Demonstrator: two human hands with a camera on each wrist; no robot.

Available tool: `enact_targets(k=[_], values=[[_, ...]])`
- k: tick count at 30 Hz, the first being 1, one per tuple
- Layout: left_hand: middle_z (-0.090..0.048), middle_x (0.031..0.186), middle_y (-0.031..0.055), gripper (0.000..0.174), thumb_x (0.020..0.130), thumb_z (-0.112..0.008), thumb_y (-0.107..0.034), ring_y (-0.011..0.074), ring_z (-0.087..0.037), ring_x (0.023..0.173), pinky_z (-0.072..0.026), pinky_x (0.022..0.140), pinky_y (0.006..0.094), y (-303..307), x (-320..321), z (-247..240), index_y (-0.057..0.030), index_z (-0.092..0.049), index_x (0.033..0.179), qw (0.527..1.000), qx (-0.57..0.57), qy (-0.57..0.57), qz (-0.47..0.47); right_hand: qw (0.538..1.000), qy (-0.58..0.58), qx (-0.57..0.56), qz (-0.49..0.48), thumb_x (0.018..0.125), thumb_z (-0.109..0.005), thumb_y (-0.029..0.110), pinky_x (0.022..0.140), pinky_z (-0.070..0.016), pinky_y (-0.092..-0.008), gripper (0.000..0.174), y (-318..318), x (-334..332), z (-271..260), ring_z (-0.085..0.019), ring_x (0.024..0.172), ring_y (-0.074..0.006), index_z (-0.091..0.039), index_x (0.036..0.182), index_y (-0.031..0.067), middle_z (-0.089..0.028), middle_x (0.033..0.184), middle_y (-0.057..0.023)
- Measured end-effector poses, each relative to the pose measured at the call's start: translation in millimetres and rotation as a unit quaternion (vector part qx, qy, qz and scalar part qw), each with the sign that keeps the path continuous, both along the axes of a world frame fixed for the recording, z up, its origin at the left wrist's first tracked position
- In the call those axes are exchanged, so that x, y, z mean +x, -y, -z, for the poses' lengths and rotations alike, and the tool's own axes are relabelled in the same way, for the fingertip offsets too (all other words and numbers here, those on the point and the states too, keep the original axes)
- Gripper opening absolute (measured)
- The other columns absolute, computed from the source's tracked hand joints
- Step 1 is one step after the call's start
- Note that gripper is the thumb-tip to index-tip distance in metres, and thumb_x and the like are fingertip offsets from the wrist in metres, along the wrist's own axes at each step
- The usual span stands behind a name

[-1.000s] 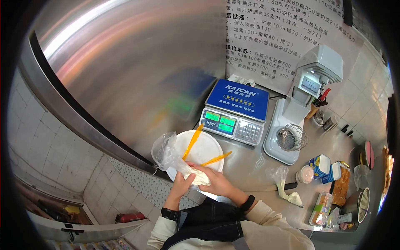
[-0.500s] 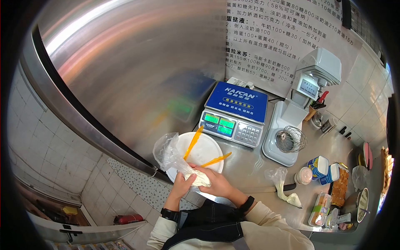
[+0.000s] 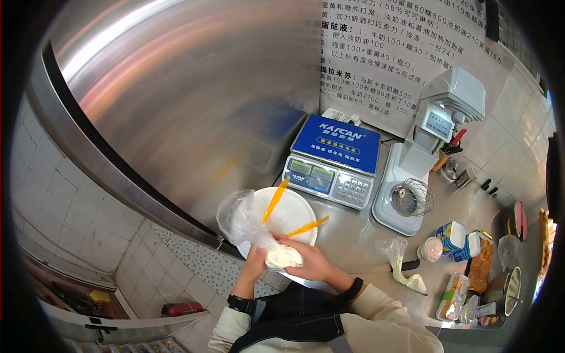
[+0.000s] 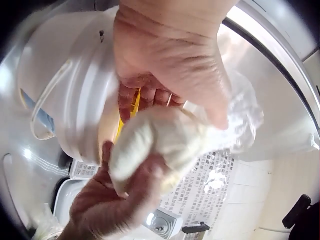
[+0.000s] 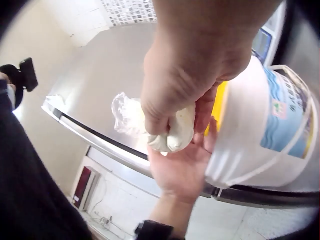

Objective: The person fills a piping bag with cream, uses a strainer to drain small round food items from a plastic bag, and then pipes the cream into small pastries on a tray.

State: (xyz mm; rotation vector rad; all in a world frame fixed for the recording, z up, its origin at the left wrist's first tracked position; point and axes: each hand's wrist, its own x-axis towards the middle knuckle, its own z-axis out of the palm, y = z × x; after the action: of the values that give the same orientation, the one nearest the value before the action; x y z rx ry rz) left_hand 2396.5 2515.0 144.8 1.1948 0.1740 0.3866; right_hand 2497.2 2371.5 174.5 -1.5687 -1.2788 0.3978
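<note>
A clear plastic bag point(image 3: 236, 217) with a lump of pale cream point(image 3: 283, 256) in its lower part is held between both hands, over the near edge of a white bucket point(image 3: 297, 203). My left hand point(image 3: 253, 265) grips the bag from the left, its thumb along the bag in the left wrist view. From the right, my right hand point(image 3: 312, 265) curls its fingers and thumb round the cream-filled part; the right wrist view shows this hand point(image 5: 187, 75) pinching the bulge. Two orange spatulas point(image 3: 274, 201) lean in the bucket.
Behind the bucket stands a blue-topped scale point(image 3: 336, 144), with a white mixer point(image 3: 406, 153) to its right. Another cream-filled bag point(image 3: 406, 276), a jar point(image 3: 430, 249), blue tubs point(image 3: 451, 235) and a food box point(image 3: 452, 295) lie further right.
The hands have shifted slightly and the cream lump bulges rounder between them, with the left thumb no longer seen across it. The scale's green display has gone dim.
</note>
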Motion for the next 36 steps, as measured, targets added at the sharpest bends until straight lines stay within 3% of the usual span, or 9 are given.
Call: enact_targets(k=[1,4,6,7,9,15,21,27,36], values=[[-0.051,0.101,0.0110,0.043,0.088,-0.037,-0.037,0.0194,-0.049,0.099,-0.0368,0.090,0.0328,-2.5,1.8,4.1,0.0000,-0.041,0.109,0.994,-0.093,0.050,0.017,1.000,-0.022,0.008,-0.007,0.065,-0.064,0.012,0.087,-0.0403,-0.0321,0.060,7.5,3.0,-9.7,-0.050,0.104,-0.0262,-0.041,0.120,0.0078,-0.051,0.115,-0.0113],[-0.050,0.104,0.0136,0.066,0.085,-0.022,-0.057,0.0227,-0.047,0.104,-0.0334,0.094,0.0358,-6.9,5.0,7.3,0.0015,-0.039,0.111,0.994,-0.043,0.093,0.035,0.997,-0.016,0.079,-0.001,0.066,-0.068,0.019,0.087,-0.0405,-0.0329,0.060,26.4,46.6,-34.0,-0.051,0.103,-0.0224,-0.042,0.120,0.0073,-0.053,0.113,-0.0120],[-0.050,0.105,0.0137,0.066,0.085,-0.023,-0.056,0.0224,-0.047,0.104,-0.0339,0.094,0.0354,-5.8,7.2,4.1,0.0017,-0.039,0.111,0.997,-0.018,0.070,0.040,0.981,0.096,0.132,0.102,0.066,-0.067,0.018,0.085,-0.0419,-0.0346,0.061,30.9,91.1,-61.5,-0.053,0.101,-0.0244,-0.041,0.120,0.0066,-0.053,0.109,-0.0141],[-0.050,0.105,0.0138,0.065,0.084,-0.024,-0.056,0.0220,-0.048,0.103,-0.0344,0.093,0.0351,-6.5,10.8,0.8,0.0019,-0.039,0.111,0.997,0.011,0.049,0.050,0.969,0.124,0.054,0.205,0.066,-0.065,0.016,0.084,-0.0423,-0.0344,0.060,29.8,110.3,-81.8,-0.054,0.098,-0.0251,-0.039,0.120,0.0065,-0.054,0.106,-0.0138],[-0.049,0.105,0.0138,0.065,0.084,-0.025,-0.055,0.0217,-0.048,0.103,-0.0349,0.093,0.0347,-8.3,16.2,0.0,0.0021,-0.039,0.110,0.997,0.043,0.035,0.060,0.958,0.113,0.033,0.263,0.065,-0.064,0.015,0.082,-0.0424,-0.0347,0.057,17.3,160.9,-96.3,-0.054,0.095,-0.0288,-0.040,0.116,0.0063,-0.054,0.103,-0.0154],[-0.050,0.103,0.0119,0.052,0.088,-0.029,-0.046,0.0207,-0.049,0.102,-0.0366,0.091,0.0323,-9.8,14.9,9.7,0.0012,-0.041,0.107,0.998,0.013,0.049,0.041,0.931,0.083,-0.134,0.330,0.066,-0.066,0.032,0.083,-0.0405,-0.0368,0.060,-7.6,286.8,-3.9,-0.052,0.097,-0.0326,-0.043,0.116,0.0074,-0.057,0.101,-0.0167],[-0.050,0.099,0.0103,0.043,0.090,-0.032,-0.038,0.0198,-0.050,0.100,-0.0368,0.091,0.0316,-7.9,8.6,3.1,0.0012,-0.042,0.106,0.999,0.003,0.019,0.037,0.904,0.083,-0.196,0.370,0.066,-0.064,0.040,0.092,-0.0284,-0.0435,0.075,-9.8,311.0,18.7,-0.035,0.113,-0.0326,-0.033,0.127,0.0112,-0.046,0.118,-0.0158],[-0.051,0.098,0.0102,0.037,0.091,-0.032,-0.033,0.0196,-0.050,0.099,-0.0366,0.091,0.0321,-6.2,8.3,5.8,0.0001,-0.043,0.104,0.999,-0.003,0.021,0.025,0.874,0.230,-0.001,0.427,0.070,-0.060,0.011,0.086,-0.0340,-0.0395,0.036,19.4,273.8,14.2,-0.043,0.100,-0.0311,-0.051,0.104,0.0059,-0.053,0.103,-0.0117],[-0.051,0.098,0.0105,0.035,0.092,-0.032,-0.031,0.0196,-0.050,0.099,-0.0362,0.091,0.0326,-7.5,9.7,0.3,-0.0007,-0.044,0.104,0.999,0.001,0.026,0.040,0.907,0.141,-0.029,0.395,0.071,-0.054,0.004,0.081,-0.0377,-0.0376,0.017,65.4,227.5,35.2,-0.049,0.091,-0.0312,-0.056,0.088,0.0034,-0.056,0.093,-0.0129]])
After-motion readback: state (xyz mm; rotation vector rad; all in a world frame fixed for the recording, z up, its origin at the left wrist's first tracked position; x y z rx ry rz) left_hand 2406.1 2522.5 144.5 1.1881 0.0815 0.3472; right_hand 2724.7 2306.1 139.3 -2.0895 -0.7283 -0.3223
